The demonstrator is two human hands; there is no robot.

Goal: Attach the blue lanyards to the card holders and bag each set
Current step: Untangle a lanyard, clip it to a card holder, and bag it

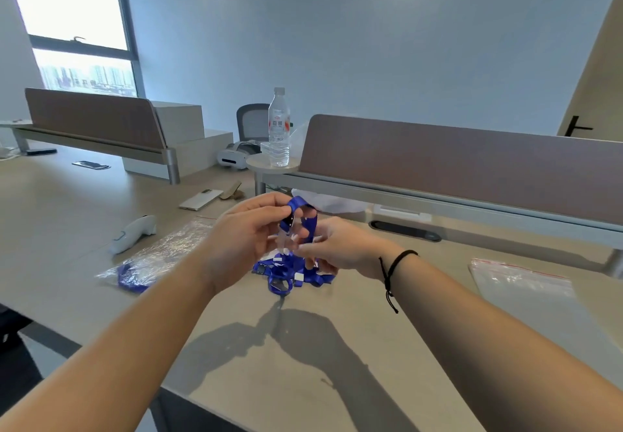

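Above the desk, both hands are up and busy. Left hand pinches the lanyard at its dark clip, loop standing up over the fingers. Right hand curls its fingers round the clear card holder and the strap hanging down. Below them sits a heap of lanyards. Left of that, a filled bag; far right, empty bags. Bottle stands behind.

I count two hands, my left hand and right hand, one water bottle, two plastic bags, one phone.
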